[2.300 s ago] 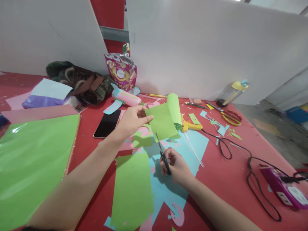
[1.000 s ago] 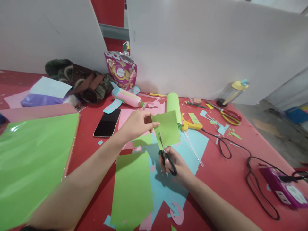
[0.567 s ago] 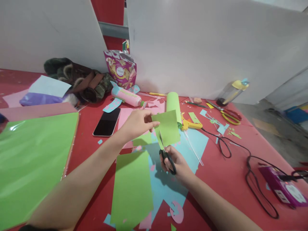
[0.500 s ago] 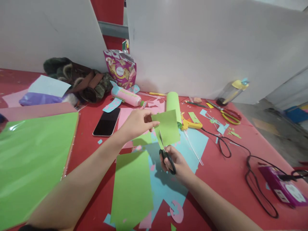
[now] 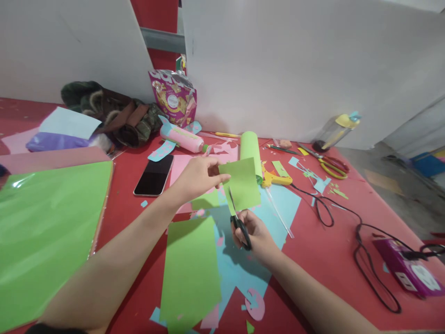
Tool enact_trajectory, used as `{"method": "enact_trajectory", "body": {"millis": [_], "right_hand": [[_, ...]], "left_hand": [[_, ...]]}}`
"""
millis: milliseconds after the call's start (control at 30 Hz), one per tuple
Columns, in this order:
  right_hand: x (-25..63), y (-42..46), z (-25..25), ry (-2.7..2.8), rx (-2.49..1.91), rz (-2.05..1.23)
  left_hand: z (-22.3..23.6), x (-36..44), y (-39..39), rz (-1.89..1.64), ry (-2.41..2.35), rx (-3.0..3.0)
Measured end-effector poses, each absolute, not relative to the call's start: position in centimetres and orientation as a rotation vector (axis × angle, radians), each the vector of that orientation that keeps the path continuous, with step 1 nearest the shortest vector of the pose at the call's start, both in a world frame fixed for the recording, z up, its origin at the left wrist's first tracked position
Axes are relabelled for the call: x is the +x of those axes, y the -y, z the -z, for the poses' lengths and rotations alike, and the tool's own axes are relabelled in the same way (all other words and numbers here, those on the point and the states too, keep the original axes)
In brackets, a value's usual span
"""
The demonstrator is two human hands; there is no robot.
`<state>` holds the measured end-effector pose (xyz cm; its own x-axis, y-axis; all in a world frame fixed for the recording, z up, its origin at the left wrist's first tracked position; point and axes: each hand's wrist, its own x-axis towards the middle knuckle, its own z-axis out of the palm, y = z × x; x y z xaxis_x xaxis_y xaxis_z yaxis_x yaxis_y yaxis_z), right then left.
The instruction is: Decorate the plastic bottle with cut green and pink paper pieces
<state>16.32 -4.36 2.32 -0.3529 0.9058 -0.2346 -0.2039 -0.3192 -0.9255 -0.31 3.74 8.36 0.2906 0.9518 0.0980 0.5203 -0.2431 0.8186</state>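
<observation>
Now, across the red table point(image 5: 333, 273), a light-blue sheet point(image 5: 239, 273) lies partly under a lime-green sheet point(image 5: 191, 269), both where they were 2.3 seconds ago. Above them, the left hand point(image 5: 200, 176) pinches the left edge of a smaller green piece point(image 5: 243, 183) between thumb and fingers, in front of the green roll point(image 5: 250, 150). That piece has shifted rightward and turned more square to the view. The right hand point(image 5: 255, 234) grips black-handled scissors point(image 5: 237, 221), its fingers curled round loops closer together than a second ago. Their blades, earlier at the piece's lower edge, now lie inside it, with a narrow strip point(image 5: 229, 202) along their left.
</observation>
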Motion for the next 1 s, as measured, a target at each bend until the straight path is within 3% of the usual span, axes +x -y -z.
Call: {"method": "enact_trajectory", "body": {"millis": [1000], "right_hand": [[16.75, 4.53, -1.47, 1.036, -0.974, -1.779]], "left_hand": [[-7.82, 0.14, -3.76, -0.797, -1.315, 1.86]]}}
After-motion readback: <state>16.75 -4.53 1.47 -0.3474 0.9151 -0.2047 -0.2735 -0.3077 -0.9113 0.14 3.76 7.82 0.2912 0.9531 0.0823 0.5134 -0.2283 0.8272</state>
